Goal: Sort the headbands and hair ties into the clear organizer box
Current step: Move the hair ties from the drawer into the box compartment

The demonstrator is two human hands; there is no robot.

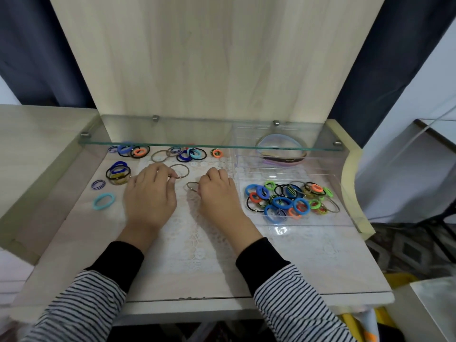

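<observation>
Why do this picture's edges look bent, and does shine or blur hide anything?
Head view: the wide lens splays the pale wooden back panel outward; the glass shelf hazes the pastel headbands seen through it; a glint sits on the clear organizer box's rim; the left hand and right hand, each pinching a thin brown hair tie, look soft.

The glass shelf [172, 131] blurs the headbands [281, 154] (their number unclear) lying behind it.

Soft, even light, faint shadows (edges bow outward), slightly blurry.
</observation>
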